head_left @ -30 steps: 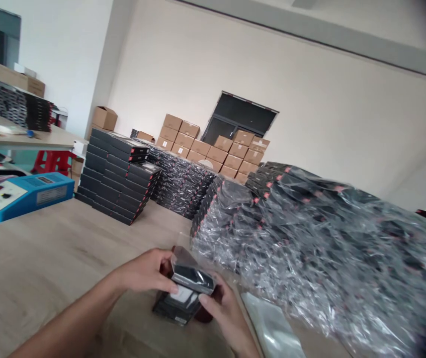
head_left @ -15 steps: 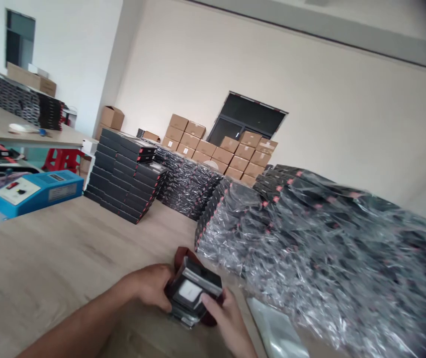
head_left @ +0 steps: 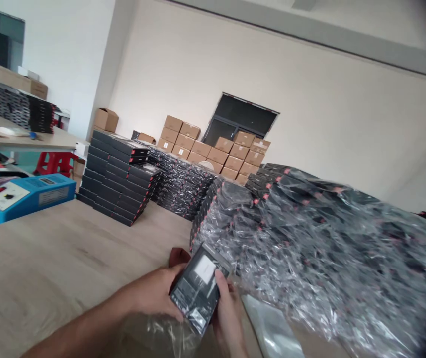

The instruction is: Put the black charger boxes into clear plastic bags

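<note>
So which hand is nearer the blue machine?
Left: the left hand is to the right of the blue machine; the right hand is farther right, across the held black box.

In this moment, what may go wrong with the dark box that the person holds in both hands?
The dark box is tilted between the left hand and right hand; its glossy surface might let it slip.

Loose clear plastic shows below the left hand, so it could snag or crease.

The wrapped stacks stand close beyond the hands; a careless knock might disturb them.
</note>
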